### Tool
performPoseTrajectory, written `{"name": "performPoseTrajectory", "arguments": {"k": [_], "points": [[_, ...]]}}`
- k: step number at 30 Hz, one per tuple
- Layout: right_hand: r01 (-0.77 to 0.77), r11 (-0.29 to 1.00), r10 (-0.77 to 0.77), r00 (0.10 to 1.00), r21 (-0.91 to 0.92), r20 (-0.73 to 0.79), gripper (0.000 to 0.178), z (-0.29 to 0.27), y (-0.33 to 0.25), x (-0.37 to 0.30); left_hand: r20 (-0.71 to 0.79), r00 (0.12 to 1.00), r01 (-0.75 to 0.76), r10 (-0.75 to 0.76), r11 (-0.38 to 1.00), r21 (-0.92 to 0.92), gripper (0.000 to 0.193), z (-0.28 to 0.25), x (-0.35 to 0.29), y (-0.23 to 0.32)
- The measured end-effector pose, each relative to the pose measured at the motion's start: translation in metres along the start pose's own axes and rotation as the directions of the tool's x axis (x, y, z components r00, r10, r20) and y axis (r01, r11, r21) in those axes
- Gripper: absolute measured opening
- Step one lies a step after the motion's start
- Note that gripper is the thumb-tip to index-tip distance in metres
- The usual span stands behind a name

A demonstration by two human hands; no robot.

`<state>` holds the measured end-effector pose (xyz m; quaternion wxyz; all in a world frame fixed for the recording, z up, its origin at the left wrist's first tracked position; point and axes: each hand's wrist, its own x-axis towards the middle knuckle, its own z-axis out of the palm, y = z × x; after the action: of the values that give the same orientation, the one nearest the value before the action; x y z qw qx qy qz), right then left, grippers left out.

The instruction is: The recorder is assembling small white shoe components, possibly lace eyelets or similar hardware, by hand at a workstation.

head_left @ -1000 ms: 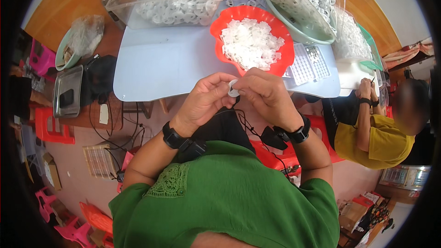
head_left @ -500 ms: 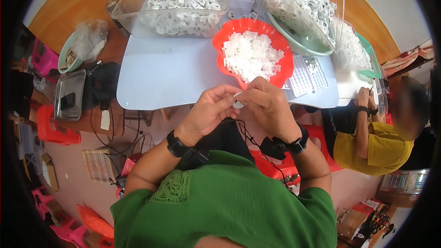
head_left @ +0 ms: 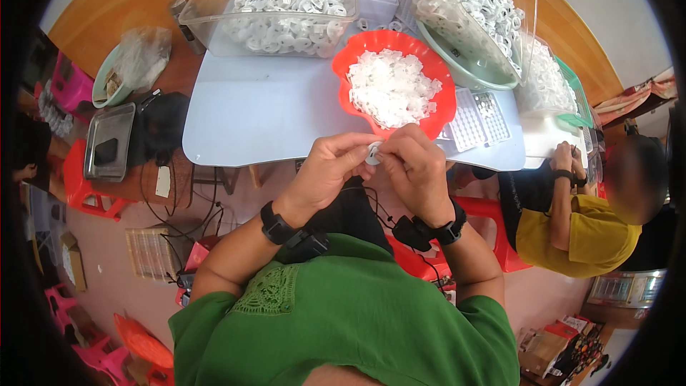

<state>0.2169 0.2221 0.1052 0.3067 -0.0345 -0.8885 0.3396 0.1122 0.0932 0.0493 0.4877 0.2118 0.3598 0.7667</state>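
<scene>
My left hand and right hand each closed a pinch grip on one small white ring at the worktop edge, the red bowl beside them remaining heaped with white pieces, so I judged much work left.

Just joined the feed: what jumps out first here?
The red bowl heaped with small white pieces sits just beyond the hands. The left hand and right hand pinch one small white ring together at the table's near edge.
</scene>
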Motion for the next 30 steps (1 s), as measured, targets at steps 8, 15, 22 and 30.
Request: {"name": "performPoseTrajectory", "arguments": {"k": [8, 15, 22, 30], "points": [[-0.182, 0.977, 0.184, 0.983, 0.109, -0.010, 0.017, 0.010, 0.004, -0.002, -0.046, 0.994, -0.089, 0.102, 0.969, 0.231, 0.025, 0.006, 0.002, 0.009], [-0.197, 0.964, 0.208, 0.977, 0.179, -0.047, 0.014, 0.020, 0.008, -0.010, -0.062, 0.976, -0.164, 0.209, 0.890, 0.427, 0.028, 0.013, -0.004, 0.009], [-0.095, 0.980, 0.110, 0.991, 0.173, -0.082, 0.014, 0.024, 0.006, -0.010, -0.082, 0.951, -0.224, 0.298, 0.848, 0.479, 0.025, 0.016, -0.008, 0.006], [-0.087, 0.976, 0.103, 0.992, 0.197, -0.073, 0.014, 0.021, 0.005, -0.011, -0.078, 0.943, -0.258, 0.324, 0.857, 0.447, 0.023, 0.019, -0.011, 0.005]]}}
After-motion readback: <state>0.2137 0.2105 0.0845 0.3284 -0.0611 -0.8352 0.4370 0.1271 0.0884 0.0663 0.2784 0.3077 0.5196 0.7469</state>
